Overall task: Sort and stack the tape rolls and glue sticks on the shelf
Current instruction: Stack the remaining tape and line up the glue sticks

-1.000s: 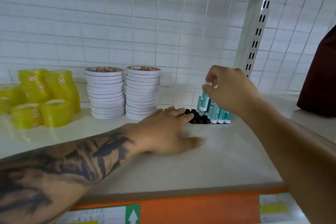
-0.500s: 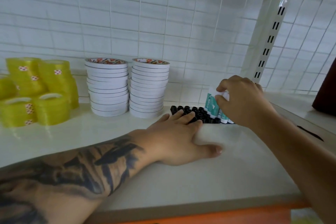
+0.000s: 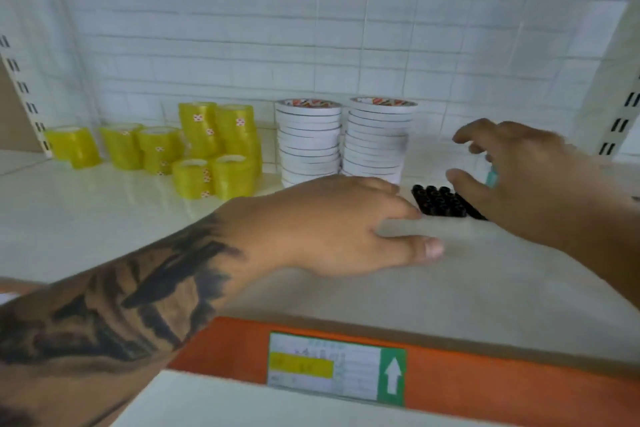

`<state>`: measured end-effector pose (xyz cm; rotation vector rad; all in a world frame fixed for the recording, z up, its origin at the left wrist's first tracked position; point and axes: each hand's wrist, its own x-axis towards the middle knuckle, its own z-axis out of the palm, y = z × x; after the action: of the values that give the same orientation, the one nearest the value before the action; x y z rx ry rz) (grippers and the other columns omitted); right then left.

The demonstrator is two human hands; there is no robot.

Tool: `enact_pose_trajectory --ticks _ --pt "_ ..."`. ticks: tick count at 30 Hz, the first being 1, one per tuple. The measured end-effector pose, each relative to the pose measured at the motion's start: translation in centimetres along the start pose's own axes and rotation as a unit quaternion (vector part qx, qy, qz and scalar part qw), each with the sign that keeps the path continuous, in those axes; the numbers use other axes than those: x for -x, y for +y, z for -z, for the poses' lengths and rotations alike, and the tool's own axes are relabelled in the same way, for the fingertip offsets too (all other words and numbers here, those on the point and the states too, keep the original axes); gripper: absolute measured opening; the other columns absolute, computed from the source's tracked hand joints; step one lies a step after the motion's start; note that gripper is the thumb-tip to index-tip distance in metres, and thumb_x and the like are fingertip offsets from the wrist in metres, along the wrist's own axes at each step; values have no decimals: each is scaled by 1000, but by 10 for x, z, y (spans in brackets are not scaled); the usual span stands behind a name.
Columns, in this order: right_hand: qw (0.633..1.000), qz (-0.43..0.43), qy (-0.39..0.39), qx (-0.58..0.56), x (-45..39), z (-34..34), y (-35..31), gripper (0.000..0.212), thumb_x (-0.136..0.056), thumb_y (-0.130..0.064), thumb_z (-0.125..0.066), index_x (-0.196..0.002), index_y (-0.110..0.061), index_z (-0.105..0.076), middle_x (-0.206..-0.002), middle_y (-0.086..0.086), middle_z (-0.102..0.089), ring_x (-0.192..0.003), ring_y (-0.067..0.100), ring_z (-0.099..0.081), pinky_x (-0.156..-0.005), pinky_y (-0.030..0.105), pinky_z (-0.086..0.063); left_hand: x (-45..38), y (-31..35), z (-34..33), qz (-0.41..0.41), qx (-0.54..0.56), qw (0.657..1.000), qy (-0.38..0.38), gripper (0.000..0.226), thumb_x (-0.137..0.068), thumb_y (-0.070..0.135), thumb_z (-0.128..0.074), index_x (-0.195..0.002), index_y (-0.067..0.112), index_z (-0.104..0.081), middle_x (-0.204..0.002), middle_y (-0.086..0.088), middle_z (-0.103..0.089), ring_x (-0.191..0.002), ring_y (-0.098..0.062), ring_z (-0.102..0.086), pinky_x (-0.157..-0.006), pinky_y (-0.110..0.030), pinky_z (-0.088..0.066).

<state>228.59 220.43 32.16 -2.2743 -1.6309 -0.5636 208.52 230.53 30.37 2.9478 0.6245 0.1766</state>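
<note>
Resting flat with straight fingers on the white shelf [image 3: 346,295], the left hand [image 3: 332,225] touches black-capped glue sticks [image 3: 441,201]; the right hand [image 3: 519,177] hovers, fingers spread wide.

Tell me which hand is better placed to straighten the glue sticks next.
The right hand, probably: it hovers open directly over the glue sticks. The left hand lies flat on the shelf beside them, seemingly bracing.
</note>
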Motion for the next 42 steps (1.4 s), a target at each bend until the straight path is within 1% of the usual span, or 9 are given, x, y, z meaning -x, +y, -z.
enact_pose_trajectory --ticks 5,9,15,19,24,27,29,35,42 --pt "992 94 -78 -12 19 8 -82 52 -86 -71 -42 -134 -52 -36 -122 -18 -60 -106 12 -58 -88 36 -52 107 -74 24 90 -7 996 11 74 -81 80 -32 -142 45 -54 -162 12 -37 -150 2 -22 -121 -20 -18" --pt "981 154 -121 -19 29 1 -178 62 -89 -77 -36 -145 -54 -24 -141 -13 -52 -129 16 -51 -102 43 -48 201 -136 31 128 40 987 92 63 -83 75 -40 -135 45 -62 -150 20 -49 -145 8 -29 -111 -8 -20" --pt "965 228 -123 -49 10 -13 -358 76 -84 -79 -29 -152 -45 -34 -150 -8 -46 -135 18 -48 -110 40 -43 356 -243 50 246 -24 963 111 82 -77 92 -22 -144 52 -49 -159 18 -40 -149 4 -24 -122 -27 -20" --pt "957 253 -127 -64 -6 -29 -466 76 -83 -82 -27 -150 -47 -35 -152 -13 -43 -136 14 -46 -111 39 -42 449 -312 59 295 -57 946 122 118 -54 106 4 -147 51 -45 -159 17 -41 -152 2 -19 -123 -40 -22" --pt "955 267 -128 -28 -24 -50 -565 75 -84 -83 -25 -151 -50 -31 -155 -16 -38 -139 14 -43 -109 38 -43 527 -381 66 343 -39 926 155 109 -66 102 0 -146 46 -48 -151 14 -51 -147 -3 -33 -120 -46 -29" --pt "949 281 -138 -25 -42 -58 -614 71 -86 -82 -27 -150 -52 -29 -156 -16 -37 -139 13 -42 -108 37 -43 551 -415 78 378 -26 908 180 73 -88 83 -29 -142 41 -54 -146 14 -54 -125 -9 -54 -113 -39 -38" --pt "944 296 -146 -23 -55 -61 -646 69 -88 -81 -29 -151 -52 -28 -157 -16 -35 -141 13 -40 -110 37 -42 559 -439 86 394 -15 901 180 58 -95 73 -40 -143 42 -52 -146 10 -53 -127 -14 -54 -112 -39 -40" --pt "924 353 -147 7 -100 -80 -723 71 -89 -82 -29 -153 -52 -23 -162 -12 -30 -144 17 -37 -112 42 -40 559 -513 110 437 6 887 151 54 -89 69 -58 -135 40 -58 -129 9 -63 -109 -15 -64 -94 -37 -53" --pt "920 362 -151 5 -160 -106 -792 67 -91 -78 -36 -152 -52 -25 -158 -9 -35 -139 20 -42 -107 43 -43 509 -611 117 478 -63 867 123 66 -89 67 -59 -139 24 -54 -142 -2 -57 -130 -25 -53 -106 -42 -46"
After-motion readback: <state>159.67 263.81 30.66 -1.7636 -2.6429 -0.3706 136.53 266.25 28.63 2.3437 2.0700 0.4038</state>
